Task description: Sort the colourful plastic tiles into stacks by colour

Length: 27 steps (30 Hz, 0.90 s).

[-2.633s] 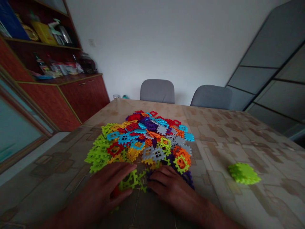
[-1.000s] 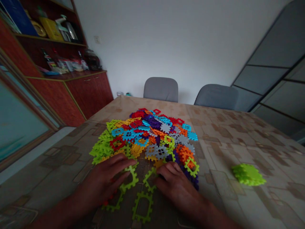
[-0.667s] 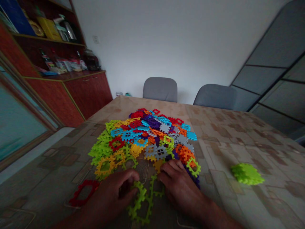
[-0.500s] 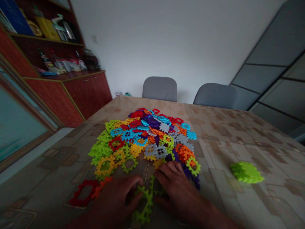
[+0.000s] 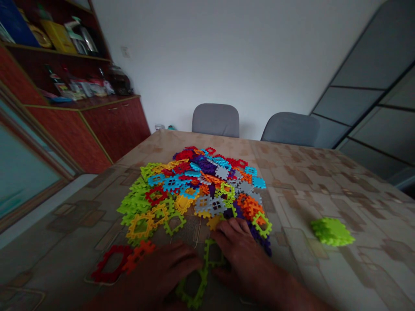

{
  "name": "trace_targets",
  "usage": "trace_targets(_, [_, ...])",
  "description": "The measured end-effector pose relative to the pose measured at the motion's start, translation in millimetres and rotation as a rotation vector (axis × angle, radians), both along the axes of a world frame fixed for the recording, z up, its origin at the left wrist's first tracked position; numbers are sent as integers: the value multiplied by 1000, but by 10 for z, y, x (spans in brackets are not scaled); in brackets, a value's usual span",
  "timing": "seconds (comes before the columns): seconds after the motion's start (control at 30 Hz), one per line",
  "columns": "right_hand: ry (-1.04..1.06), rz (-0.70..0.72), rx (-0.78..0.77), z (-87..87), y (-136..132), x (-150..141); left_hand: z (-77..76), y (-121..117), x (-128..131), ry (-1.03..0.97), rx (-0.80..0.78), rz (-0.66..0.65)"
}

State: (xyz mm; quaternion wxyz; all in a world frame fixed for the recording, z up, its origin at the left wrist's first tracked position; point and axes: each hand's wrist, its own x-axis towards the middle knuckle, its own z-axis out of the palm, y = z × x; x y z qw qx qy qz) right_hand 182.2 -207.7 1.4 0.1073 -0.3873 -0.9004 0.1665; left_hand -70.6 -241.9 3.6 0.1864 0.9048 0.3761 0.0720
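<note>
Near the front edge of the table lie two light-green, square-holed interlocking tiles. My left hand (image 5: 167, 270) bends over the nearer green tile (image 5: 203, 287), fingers pressed together along its upper left; its thumb is mostly hidden. My right hand (image 5: 238, 248) curls over the farther green tile (image 5: 209, 258), gripping its right side with the thumb low. The two tiles meet at a corner between my hands; whether they are locked together I cannot tell. A red frame tile (image 5: 99, 270) and an orange tile (image 5: 142, 249) lie beside my left hand.
A wide heap of coloured interlocking tiles (image 5: 201, 183) spreads just beyond my hands. To the right stands a stack of green tiles (image 5: 332, 231). Two grey chairs (image 5: 215, 120) are at the table's far side, and a wooden cabinet (image 5: 110, 125) stands at left.
My left hand has flattened over the nearer green tile, its fingers reaching farther right. That tile has shifted slightly left and down. My right hand stays nearly still; the view has tilted a little.
</note>
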Motion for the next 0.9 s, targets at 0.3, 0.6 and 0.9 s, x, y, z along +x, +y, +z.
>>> trace_targets(0.3, [47,-22,-47,-1,23,36,-290,-80,48,-27,108,143])
trace_targets(0.6, [290,-48,-247,63,28,118,-226,-134,75,-144,191,33])
trace_targets(0.9, [436,-118,-253,147,90,156,-424,-63,260,-152,49,140])
